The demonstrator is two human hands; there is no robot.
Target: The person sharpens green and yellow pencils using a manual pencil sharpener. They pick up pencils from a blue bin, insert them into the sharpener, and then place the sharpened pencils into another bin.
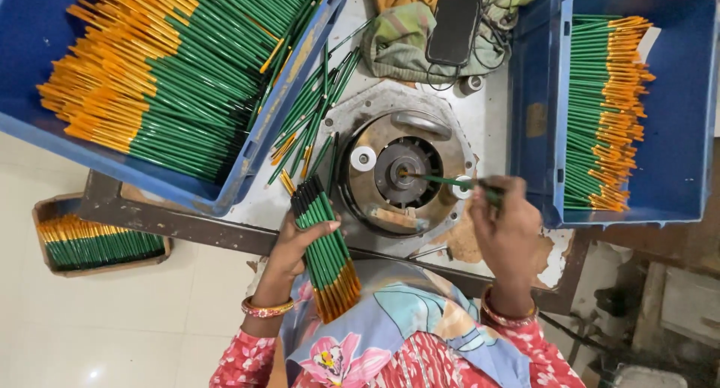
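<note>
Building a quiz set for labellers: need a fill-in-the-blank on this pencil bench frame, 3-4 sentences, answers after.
1. The left hand grips a bundle of green pencils whose far ends are ____ in colour.
2. The right hand pushes a single pencil into the middle of the round ____ machine.
3. The bin on the right is ____ in colour.
4. Loose pencils lie on the bench between the machine and the ____ bin.

Missing words: black; metal; blue; left
</note>
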